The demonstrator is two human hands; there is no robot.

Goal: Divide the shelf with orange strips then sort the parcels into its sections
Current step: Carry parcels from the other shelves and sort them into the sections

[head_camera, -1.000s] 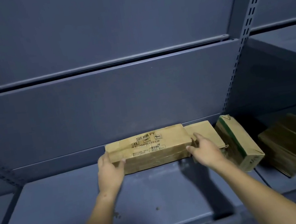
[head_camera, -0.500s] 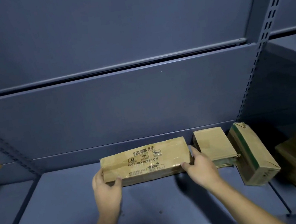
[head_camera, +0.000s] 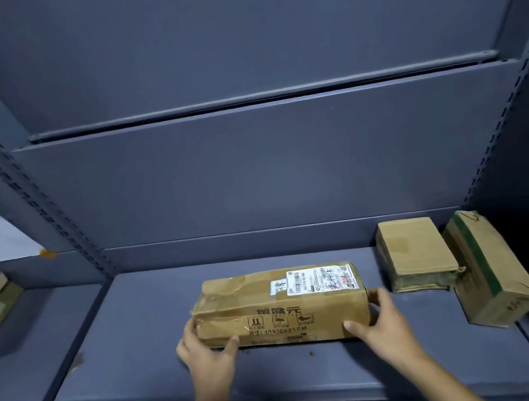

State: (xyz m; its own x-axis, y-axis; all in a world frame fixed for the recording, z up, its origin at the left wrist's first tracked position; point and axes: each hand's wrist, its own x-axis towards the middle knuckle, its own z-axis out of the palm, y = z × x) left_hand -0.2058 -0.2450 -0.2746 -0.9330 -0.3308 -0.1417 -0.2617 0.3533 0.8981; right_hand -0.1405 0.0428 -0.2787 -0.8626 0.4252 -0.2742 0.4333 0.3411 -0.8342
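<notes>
Your left hand [head_camera: 207, 351] and right hand [head_camera: 381, 322] clasp the ends of the long parcel [head_camera: 281, 305]; its long axis runs left-right, left of the small box [head_camera: 415, 254].

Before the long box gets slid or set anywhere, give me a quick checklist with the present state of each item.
1. Both hands on the long box: ok. The left hand grips its left end and the right hand its right end.
2. Box resting on the shelf: cannot tell; its underside is hidden.
3. Gap to the small box on the right: ok, they are apart.
4. Green-taped box settled: not ok, it stands askew beside the small box.
5. Orange strips dividing this shelf: not ok, none shows on it.
6. Bare shelf left of the box: ok.
</notes>
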